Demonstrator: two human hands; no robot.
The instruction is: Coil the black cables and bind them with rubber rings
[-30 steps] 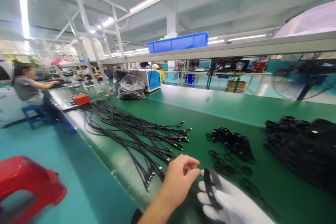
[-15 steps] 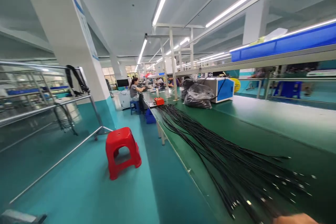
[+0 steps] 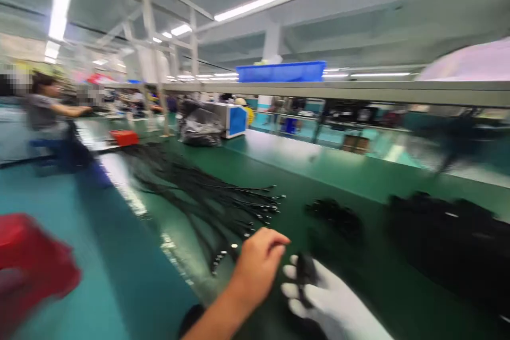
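Bands, blurred, are resting at near right in gloved right hand, fingers curling round them | bare left hand is curling near cables, pinch unclear | apparently handling bands; next calling for steady grip

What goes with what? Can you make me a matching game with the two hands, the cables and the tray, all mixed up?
Things:
1. left hand
2. right hand
3. cables
4. tray

Places, colours and states:
A. blue, up on the shelf
B. in a white glove, holding a black thing
C. black, spread out on the green table
D. bare, with no glove on

Right pairs: 1-D, 2-B, 3-C, 4-A
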